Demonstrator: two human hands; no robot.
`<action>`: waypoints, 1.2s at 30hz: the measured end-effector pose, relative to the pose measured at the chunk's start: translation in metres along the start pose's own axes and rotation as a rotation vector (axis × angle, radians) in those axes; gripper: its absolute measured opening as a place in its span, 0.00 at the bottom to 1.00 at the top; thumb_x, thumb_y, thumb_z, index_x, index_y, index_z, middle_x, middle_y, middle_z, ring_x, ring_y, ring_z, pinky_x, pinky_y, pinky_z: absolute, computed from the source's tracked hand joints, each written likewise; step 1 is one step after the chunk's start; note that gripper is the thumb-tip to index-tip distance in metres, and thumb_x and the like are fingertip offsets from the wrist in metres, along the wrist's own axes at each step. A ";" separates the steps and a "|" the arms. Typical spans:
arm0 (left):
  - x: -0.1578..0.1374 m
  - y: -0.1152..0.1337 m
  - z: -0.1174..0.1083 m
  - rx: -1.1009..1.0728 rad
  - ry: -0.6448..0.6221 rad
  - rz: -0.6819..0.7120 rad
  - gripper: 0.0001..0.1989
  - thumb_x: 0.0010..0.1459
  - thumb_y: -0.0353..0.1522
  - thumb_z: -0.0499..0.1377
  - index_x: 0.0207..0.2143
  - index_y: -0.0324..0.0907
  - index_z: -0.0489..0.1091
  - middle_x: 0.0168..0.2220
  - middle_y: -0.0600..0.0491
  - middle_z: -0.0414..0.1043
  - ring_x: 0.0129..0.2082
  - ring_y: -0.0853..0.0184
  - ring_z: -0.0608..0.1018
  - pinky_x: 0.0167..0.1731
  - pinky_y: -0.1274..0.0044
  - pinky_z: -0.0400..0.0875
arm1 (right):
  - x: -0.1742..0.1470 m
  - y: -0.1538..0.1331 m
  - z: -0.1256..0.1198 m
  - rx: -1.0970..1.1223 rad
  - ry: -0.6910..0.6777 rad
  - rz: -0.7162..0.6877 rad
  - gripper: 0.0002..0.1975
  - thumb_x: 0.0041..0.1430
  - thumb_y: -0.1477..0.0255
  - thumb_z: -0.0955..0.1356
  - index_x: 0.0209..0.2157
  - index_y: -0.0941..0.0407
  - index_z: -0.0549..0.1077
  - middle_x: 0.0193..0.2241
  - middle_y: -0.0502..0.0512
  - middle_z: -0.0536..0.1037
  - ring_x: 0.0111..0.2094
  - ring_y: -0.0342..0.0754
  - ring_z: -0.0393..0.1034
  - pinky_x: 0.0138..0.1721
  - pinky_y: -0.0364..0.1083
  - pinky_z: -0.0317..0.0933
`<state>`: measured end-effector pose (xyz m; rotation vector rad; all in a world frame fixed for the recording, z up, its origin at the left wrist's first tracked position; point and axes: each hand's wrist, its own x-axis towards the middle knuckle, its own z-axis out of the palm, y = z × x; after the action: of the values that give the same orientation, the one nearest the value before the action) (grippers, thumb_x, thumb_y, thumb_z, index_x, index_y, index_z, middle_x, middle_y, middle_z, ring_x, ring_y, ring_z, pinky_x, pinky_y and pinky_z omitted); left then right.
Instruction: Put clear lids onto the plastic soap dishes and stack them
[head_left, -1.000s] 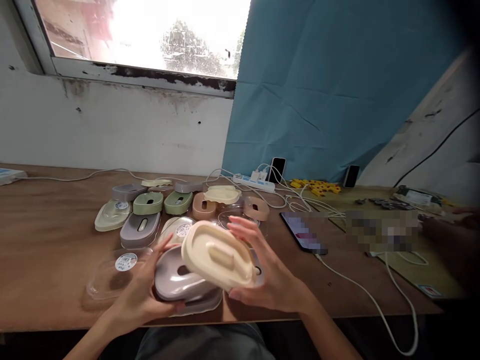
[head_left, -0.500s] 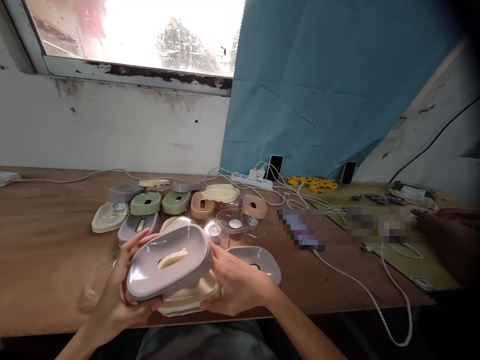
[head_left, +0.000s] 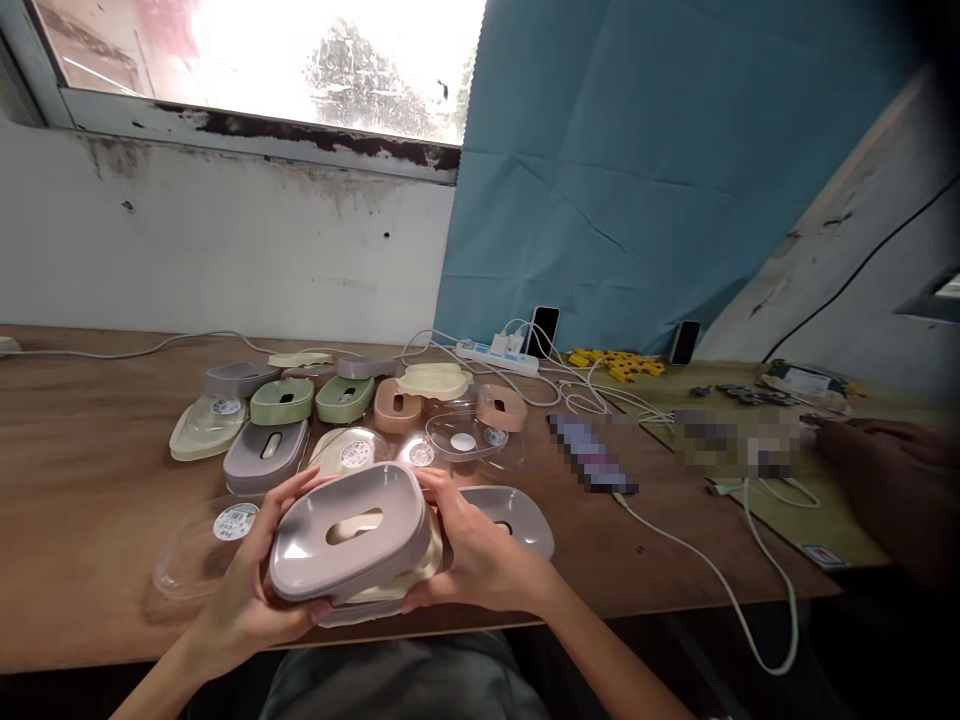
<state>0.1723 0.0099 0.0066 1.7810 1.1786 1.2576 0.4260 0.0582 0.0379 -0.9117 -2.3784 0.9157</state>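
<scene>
A grey-mauve oval plastic cover point(head_left: 307, 530) with a long slot is held low over the table's front edge. My left hand point(head_left: 262, 590) wraps its left end, fingers behind and thumb along the near rim. At the other end, my right hand point(head_left: 472, 555) has its fingers on the cover's right edge and its thumb lower down, by a cream plastic piece point(head_left: 431, 560). That cream piece sits beneath the cover and is mostly hidden; something pale shows through the slot. Just behind my right hand lies another grey cover point(head_left: 529, 515).
Grey, green and peach slotted covers, including a green one point(head_left: 281, 403), stand behind my hands among clear lids point(head_left: 180, 560) with round labels. A phone point(head_left: 589, 455), white cables and a power strip point(head_left: 499, 357) lie right. Another person's hand point(head_left: 855, 460) is at far right.
The cover has levelled slightly between my hands and shifted a little right. The pale strip that curved up through its slot now lies lower. The whole view has shifted slightly.
</scene>
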 end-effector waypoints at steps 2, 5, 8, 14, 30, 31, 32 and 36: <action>0.000 0.000 0.002 0.045 -0.036 -0.025 0.43 0.46 0.35 0.65 0.61 0.49 0.46 0.60 0.46 0.56 0.60 0.52 0.61 0.57 0.63 0.59 | -0.004 0.003 0.000 0.033 0.016 -0.008 0.61 0.38 0.59 0.77 0.64 0.53 0.37 0.62 0.66 0.50 0.59 0.59 0.55 0.56 0.54 0.56; 0.002 0.003 0.003 0.106 -0.068 -0.035 0.43 0.45 0.32 0.64 0.61 0.50 0.47 0.60 0.47 0.56 0.59 0.53 0.62 0.58 0.62 0.58 | -0.006 0.003 0.000 0.063 0.006 -0.040 0.64 0.37 0.59 0.78 0.64 0.51 0.33 0.63 0.67 0.48 0.61 0.60 0.52 0.57 0.56 0.55; 0.008 0.008 0.001 0.107 -0.102 -0.013 0.43 0.47 0.33 0.64 0.62 0.50 0.46 0.61 0.46 0.55 0.58 0.53 0.64 0.57 0.63 0.61 | -0.005 -0.001 -0.002 0.060 0.008 -0.077 0.57 0.43 0.59 0.76 0.64 0.52 0.38 0.63 0.65 0.49 0.63 0.59 0.47 0.60 0.55 0.50; 0.015 0.005 -0.003 0.053 -0.212 0.013 0.48 0.45 0.34 0.67 0.63 0.50 0.43 0.61 0.45 0.54 0.60 0.52 0.61 0.55 0.64 0.64 | -0.005 -0.007 -0.002 0.039 0.073 -0.057 0.43 0.49 0.65 0.74 0.62 0.52 0.51 0.58 0.60 0.58 0.60 0.55 0.53 0.58 0.51 0.53; 0.010 0.003 -0.003 0.357 -0.208 0.079 0.38 0.44 0.28 0.62 0.59 0.49 0.56 0.57 0.49 0.61 0.56 0.52 0.66 0.55 0.63 0.62 | -0.007 -0.007 0.003 -0.025 0.007 0.026 0.47 0.48 0.61 0.74 0.63 0.54 0.49 0.58 0.61 0.57 0.57 0.56 0.58 0.55 0.49 0.57; 0.010 0.002 -0.003 0.372 -0.205 0.088 0.37 0.44 0.28 0.62 0.59 0.49 0.57 0.57 0.49 0.62 0.56 0.52 0.65 0.55 0.63 0.62 | -0.007 -0.007 0.003 -0.021 0.001 0.031 0.46 0.48 0.61 0.74 0.63 0.54 0.49 0.57 0.61 0.58 0.56 0.56 0.58 0.54 0.49 0.57; 0.009 0.001 -0.003 0.391 -0.197 0.104 0.37 0.44 0.28 0.62 0.58 0.49 0.57 0.57 0.49 0.62 0.57 0.52 0.65 0.55 0.62 0.61 | -0.007 -0.007 0.003 -0.019 -0.005 0.032 0.46 0.47 0.61 0.74 0.63 0.55 0.50 0.57 0.61 0.59 0.56 0.56 0.58 0.54 0.49 0.57; 0.008 0.002 -0.002 0.459 -0.174 0.150 0.38 0.43 0.29 0.63 0.58 0.50 0.58 0.57 0.50 0.63 0.57 0.51 0.64 0.56 0.62 0.59 | -0.007 -0.006 0.002 -0.016 -0.006 0.007 0.46 0.46 0.62 0.75 0.62 0.55 0.51 0.56 0.60 0.60 0.56 0.56 0.57 0.56 0.49 0.55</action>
<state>0.1722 0.0168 0.0121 2.2971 1.3270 0.9343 0.4271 0.0491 0.0395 -0.9250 -2.3930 0.9042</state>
